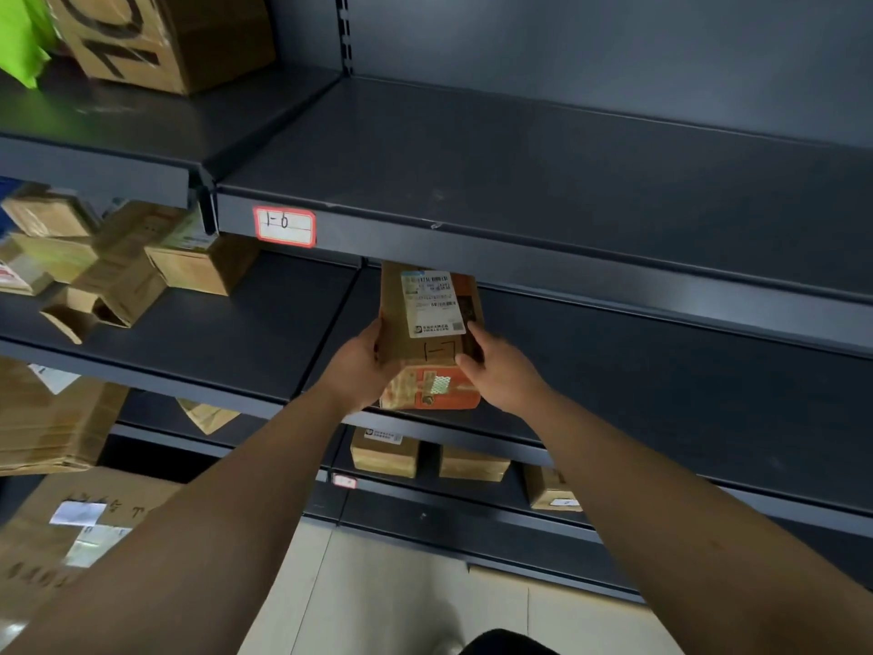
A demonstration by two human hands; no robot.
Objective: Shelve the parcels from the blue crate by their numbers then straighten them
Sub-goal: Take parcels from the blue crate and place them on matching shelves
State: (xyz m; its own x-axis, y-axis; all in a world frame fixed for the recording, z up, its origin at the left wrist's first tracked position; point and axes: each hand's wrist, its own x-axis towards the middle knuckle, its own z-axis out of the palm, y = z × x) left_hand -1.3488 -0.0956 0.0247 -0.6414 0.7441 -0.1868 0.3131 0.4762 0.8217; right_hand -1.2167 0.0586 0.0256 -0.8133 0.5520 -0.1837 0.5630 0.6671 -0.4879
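A brown cardboard parcel (427, 323) with a white shipping label and "1-7" handwritten on top sits at the front of the middle dark shelf (661, 371), its far end under the shelf above. My left hand (363, 366) grips its left side and my right hand (491, 366) grips its right side. The parcel's orange front face overhangs the shelf edge. The blue crate is out of sight.
The shelf above (519, 182) carries a red-bordered tag (285, 226) reading "1-6". Several cardboard boxes (141, 262) crowd the left bay. Three small parcels (385, 453) sit on the lower shelf. Large boxes (71, 512) stand on the floor at left.
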